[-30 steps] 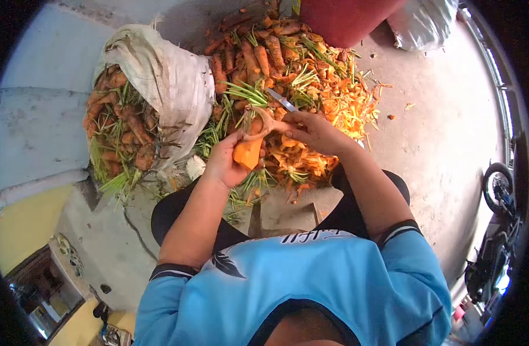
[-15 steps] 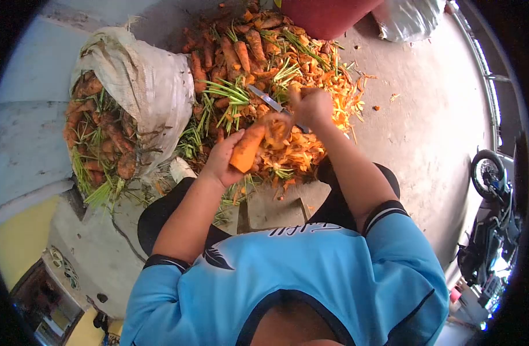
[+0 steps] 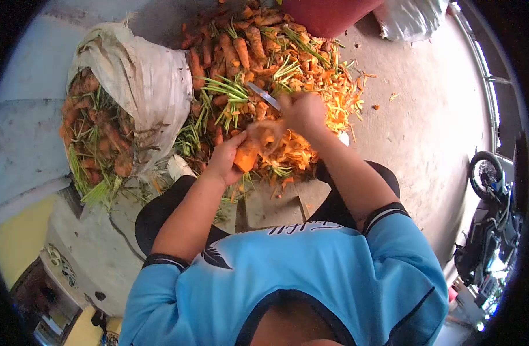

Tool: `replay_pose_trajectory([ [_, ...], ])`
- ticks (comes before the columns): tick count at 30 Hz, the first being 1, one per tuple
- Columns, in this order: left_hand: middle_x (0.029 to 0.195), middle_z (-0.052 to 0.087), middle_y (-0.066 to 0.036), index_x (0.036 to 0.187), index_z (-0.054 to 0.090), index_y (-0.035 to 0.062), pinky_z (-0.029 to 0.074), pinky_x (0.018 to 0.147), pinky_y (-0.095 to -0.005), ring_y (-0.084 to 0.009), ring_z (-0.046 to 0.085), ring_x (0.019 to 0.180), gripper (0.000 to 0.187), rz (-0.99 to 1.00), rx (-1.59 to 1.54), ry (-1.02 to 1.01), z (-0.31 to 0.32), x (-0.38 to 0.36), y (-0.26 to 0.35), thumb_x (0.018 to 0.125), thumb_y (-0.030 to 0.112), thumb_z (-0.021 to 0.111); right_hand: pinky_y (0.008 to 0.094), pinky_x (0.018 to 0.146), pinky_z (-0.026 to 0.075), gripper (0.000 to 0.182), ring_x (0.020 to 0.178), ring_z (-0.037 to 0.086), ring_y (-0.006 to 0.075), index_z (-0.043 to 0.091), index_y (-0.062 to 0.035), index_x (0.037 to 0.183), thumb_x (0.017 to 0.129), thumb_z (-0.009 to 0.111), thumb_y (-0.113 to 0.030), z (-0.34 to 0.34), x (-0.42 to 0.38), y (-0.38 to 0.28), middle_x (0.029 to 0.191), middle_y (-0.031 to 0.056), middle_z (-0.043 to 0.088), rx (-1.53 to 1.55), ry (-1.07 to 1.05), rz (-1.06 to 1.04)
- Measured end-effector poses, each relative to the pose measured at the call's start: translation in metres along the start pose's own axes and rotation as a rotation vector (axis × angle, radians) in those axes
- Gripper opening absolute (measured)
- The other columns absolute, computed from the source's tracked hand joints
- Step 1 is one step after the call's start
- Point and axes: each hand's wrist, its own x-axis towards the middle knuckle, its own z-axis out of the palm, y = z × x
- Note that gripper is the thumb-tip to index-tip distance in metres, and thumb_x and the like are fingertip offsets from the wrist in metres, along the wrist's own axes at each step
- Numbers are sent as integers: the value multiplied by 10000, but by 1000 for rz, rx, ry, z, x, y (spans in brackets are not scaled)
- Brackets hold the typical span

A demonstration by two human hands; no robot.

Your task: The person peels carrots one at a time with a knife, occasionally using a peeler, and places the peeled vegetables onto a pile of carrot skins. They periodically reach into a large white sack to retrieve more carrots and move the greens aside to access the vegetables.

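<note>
We grip the carrot [image 3: 246, 158] with our left hand [image 3: 223, 158] so it won't wobble, and our right hand [image 3: 306, 113] clutches the peeler [image 3: 265, 130].

White, slanted lettering [image 3: 302, 229] ran across the blue shirt [image 3: 299, 265], but no word could be read reliably.

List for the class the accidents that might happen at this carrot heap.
The blurred peeler in the right hand might slip into the left hand, which grips the carrot close by.
The knife lies with its blade bare near the right hand, so a careless reach could cut it.
</note>
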Motion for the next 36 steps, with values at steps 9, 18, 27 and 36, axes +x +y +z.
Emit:
replay_pose_trajectory([
  [9,891,562,-55,1075,498,57,480,526,-291,-172,571,697,316,80,-50,-13,2,-2,0,870,288,434,366,603,471,495,606,597,275,642,-66,646,759,491,-523,-1,9,4,604,137,598,-48,-59,55],
  [18,885,555,-45,1072,493,82,490,598,-339,-179,564,737,324,60,45,-1,-8,1,-2,862,325,449,369,567,466,511,585,596,272,643,-48,639,757,466,-513,-9,40,33,559,119,588,-119,-11,97],
  [27,937,554,-44,1071,479,115,458,598,-309,-172,556,750,273,51,-38,23,11,-2,-10,873,299,448,360,548,469,478,541,583,277,628,-53,613,754,498,-491,18,-3,6,540,128,573,-127,-35,-189],
  [36,965,547,-52,1089,436,151,461,485,-311,-192,563,684,256,-9,-158,38,6,4,-9,875,291,445,345,567,475,498,548,589,251,620,-51,591,756,478,-499,15,-4,1,545,119,584,-104,22,-199],
])
